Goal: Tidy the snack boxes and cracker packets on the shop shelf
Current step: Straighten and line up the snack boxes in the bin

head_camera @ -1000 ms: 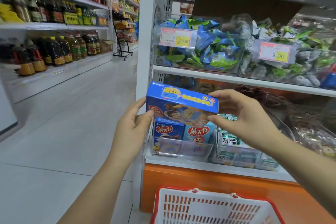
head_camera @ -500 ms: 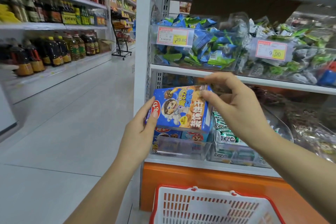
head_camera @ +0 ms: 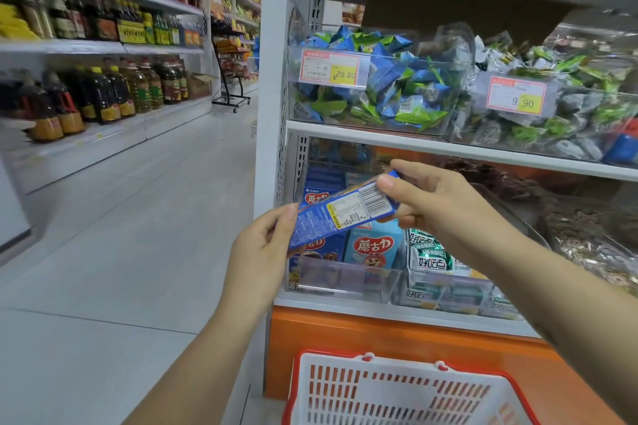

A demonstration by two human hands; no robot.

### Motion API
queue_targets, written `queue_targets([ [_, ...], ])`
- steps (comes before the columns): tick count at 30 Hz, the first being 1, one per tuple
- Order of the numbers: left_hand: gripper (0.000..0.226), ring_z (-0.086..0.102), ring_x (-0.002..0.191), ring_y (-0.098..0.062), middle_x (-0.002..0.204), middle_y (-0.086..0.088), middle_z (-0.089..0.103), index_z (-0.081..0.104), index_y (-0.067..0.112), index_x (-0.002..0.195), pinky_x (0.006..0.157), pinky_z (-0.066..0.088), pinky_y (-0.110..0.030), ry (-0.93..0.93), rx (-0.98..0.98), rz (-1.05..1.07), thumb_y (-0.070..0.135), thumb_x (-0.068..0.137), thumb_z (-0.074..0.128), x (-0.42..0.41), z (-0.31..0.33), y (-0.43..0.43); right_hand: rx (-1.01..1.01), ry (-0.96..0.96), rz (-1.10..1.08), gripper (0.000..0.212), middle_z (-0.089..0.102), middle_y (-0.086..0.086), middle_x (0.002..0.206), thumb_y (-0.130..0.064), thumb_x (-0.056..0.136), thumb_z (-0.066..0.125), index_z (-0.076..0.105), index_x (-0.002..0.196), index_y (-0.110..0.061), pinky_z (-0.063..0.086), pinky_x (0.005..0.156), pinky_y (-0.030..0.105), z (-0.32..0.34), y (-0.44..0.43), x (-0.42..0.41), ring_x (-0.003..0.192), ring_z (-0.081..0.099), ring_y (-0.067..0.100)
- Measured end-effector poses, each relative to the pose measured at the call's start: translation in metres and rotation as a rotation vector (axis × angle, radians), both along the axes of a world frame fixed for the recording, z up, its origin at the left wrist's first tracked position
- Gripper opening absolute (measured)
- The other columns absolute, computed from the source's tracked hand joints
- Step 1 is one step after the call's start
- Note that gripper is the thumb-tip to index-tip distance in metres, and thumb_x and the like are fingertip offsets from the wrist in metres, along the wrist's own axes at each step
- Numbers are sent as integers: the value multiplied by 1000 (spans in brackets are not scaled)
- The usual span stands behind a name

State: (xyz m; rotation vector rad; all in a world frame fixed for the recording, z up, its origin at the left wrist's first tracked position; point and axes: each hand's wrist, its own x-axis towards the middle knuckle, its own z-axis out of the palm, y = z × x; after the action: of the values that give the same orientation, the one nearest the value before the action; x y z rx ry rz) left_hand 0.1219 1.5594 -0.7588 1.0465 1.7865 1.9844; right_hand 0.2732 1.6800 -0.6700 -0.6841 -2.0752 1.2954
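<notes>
Slippage is your main risk: the blue snack box (head_camera: 345,214) hangs in the air, tilted with its barcode side toward you. Only its two ends are gripped, so one loosened fingertip could drop it toward the basket (head_camera: 397,390) at six o'clock. Pushed in at this slant, it could also, I judge, catch the front wall of the clear bin (head_camera: 345,278) or knock over the upright boxes inside. Your left hand (head_camera: 262,252) pinches the box's seven o'clock end, fingers curled behind it. Your right hand (head_camera: 435,207) curls round the two o'clock end, one fingertip pressed on the barcode face. The box sits just in front of the bin, above its rim, with the cracker packets (head_camera: 429,257) at its four o'clock.
</notes>
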Motion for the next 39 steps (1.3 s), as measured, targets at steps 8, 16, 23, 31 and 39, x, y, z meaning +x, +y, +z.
queue_targets([
  [8, 38, 62, 92, 10, 98, 26, 68, 52, 49, 107, 71, 47, -5, 61, 9, -43, 18, 88, 63, 11, 4, -3, -444, 217, -61, 22, 71, -2, 96, -29, 94, 49, 64, 111, -25, 47, 61, 25, -22, 22, 7, 74, 69, 16],
  [16, 52, 60, 94, 14, 88, 31, 65, 44, 58, 109, 69, 51, -9, 87, 3, -124, 17, 86, 65, 22, 1, -1, -668, 376, -196, 28, 69, 5, 107, -20, 98, 41, 61, 119, -20, 56, 58, 25, -48, 27, 5, 72, 68, 19],
  [23, 50, 61, 105, 5, 126, 12, 60, 46, 53, 114, 70, 53, -15, 7, 29, -201, 16, 85, 65, 18, 0, 1, -557, 434, -174, 32, 70, 1, 105, -14, 100, 35, 61, 118, -23, 54, 68, 31, -54, 20, 5, 79, 70, 15],
  [31, 48, 63, 93, 7, 109, 17, 66, 46, 36, 129, 70, 52, -11, 26, 130, -119, 12, 90, 59, 7, 8, -5, 222, 58, -105, 53, 74, -10, 85, -6, 82, 69, 49, 122, -36, 55, 73, 23, -30, 10, 20, 73, 71, 7],
  [39, 38, 59, 103, 6, 115, 16, 53, 43, 55, 112, 63, 54, -15, 16, 63, -159, 41, 78, 52, 8, 14, -5, 218, 84, -191, 11, 65, -7, 59, -28, 89, 60, 68, 93, -20, 41, 44, 16, -27, 11, 19, 42, 48, 5],
])
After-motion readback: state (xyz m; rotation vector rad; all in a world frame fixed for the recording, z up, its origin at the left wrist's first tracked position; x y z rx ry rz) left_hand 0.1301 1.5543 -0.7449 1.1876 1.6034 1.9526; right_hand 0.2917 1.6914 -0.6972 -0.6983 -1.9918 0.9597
